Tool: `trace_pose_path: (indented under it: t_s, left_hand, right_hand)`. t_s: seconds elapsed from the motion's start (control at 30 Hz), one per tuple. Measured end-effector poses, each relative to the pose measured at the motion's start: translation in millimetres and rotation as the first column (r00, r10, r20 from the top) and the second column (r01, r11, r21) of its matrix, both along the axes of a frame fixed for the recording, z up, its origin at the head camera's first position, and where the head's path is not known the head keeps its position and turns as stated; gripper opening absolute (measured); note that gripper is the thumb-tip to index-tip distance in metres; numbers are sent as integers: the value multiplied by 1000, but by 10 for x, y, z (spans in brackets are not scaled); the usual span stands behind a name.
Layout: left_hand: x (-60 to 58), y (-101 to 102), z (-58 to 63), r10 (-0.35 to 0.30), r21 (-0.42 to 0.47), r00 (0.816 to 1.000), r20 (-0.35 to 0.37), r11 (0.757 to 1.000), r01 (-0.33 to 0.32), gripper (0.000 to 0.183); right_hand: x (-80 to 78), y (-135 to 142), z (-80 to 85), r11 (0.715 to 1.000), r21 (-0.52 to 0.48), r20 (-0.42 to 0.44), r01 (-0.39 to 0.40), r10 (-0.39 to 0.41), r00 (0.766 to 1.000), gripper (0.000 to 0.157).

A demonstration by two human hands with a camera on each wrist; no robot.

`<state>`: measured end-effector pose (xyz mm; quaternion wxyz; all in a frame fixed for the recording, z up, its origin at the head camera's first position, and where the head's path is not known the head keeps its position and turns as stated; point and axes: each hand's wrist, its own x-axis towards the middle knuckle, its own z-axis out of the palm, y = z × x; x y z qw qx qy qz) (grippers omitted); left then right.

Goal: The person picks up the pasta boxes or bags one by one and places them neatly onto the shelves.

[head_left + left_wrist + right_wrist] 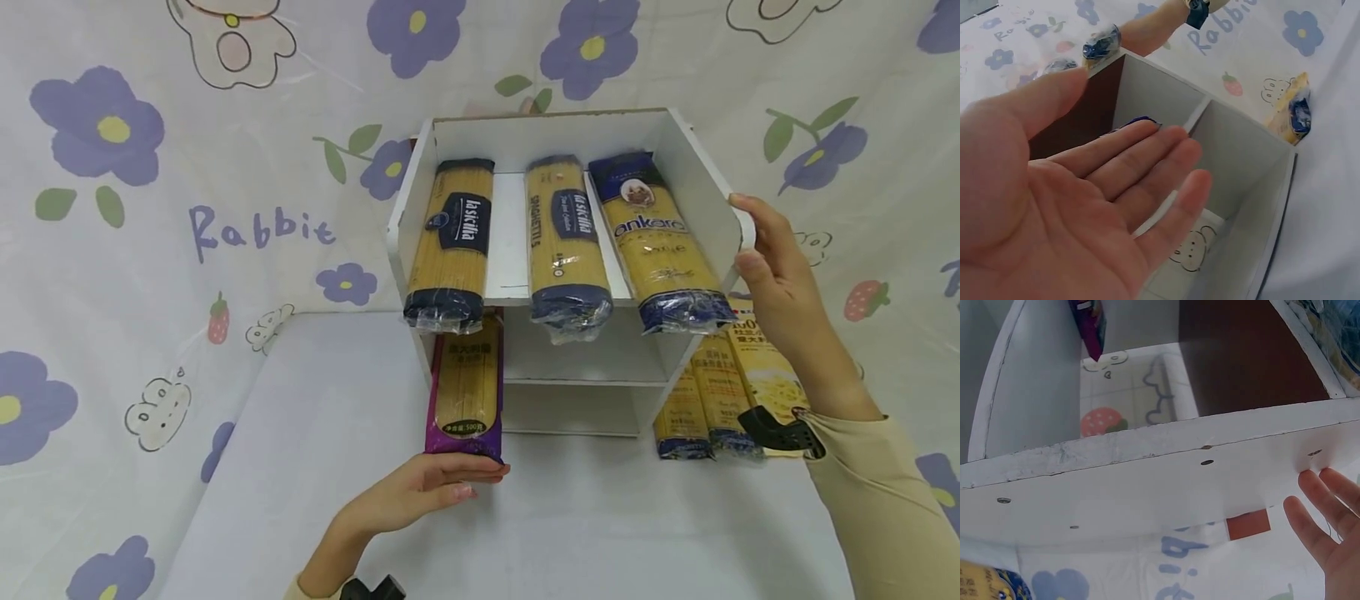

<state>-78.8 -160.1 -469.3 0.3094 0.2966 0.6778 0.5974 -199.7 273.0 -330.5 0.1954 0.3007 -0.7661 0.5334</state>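
My left hand (420,492) has its fingers straight, palm up, against the bottom end of a purple spaghetti pack (467,392). That pack projects from the left of the compartment below the top shelf. In the left wrist view, the fingers (1141,162) hide most of the pack, leaving a dark purple edge (1144,120) showing. My right hand (783,279) grips the front corner of the white shelf unit's (705,175) right side panel, thumb at its front edge. In the right wrist view, fingertips (1307,481) touch the panel's outer face.
Two Lasicilia spaghetti packs (461,242) (567,242) and an Ankara pack (660,242) lie on the sloping top shelf, ends overhanging its front. Several yellow pasta packs (723,392) stand right of the unit. A patterned cloth (262,150) hangs behind the white table (600,517).
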Motion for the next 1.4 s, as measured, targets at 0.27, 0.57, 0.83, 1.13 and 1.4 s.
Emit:
trace_pose_path:
  t_s: [0.27, 0.57, 0.83, 1.13, 1.4]
  left_hand:
    - [-144, 27, -39, 38, 57, 999, -24, 998, -37, 41]
    - [-311, 20, -67, 80, 73, 995, -58, 994, -75, 36]
    - [-398, -27, -113, 14, 158, 998, -63, 987, -4, 38]
    - [-409, -17, -105, -29, 252, 998, -52, 967, 41, 47]
    - [-457, 7, -101, 13, 254, 999, -46, 967, -1, 48]
  right_hand:
    - [5, 13, 8, 999, -28, 24, -39, 39, 999, 51]
    - [19, -4, 12, 999, -22, 36, -23, 24, 999, 52]
    - [28, -14, 19, 998, 51, 1, 43, -43, 999, 50]
    - [29, -12, 18, 995, 62, 7, 78, -79, 997, 50]
    - [1, 11, 7, 1000, 16, 8, -8, 8, 1000, 51]
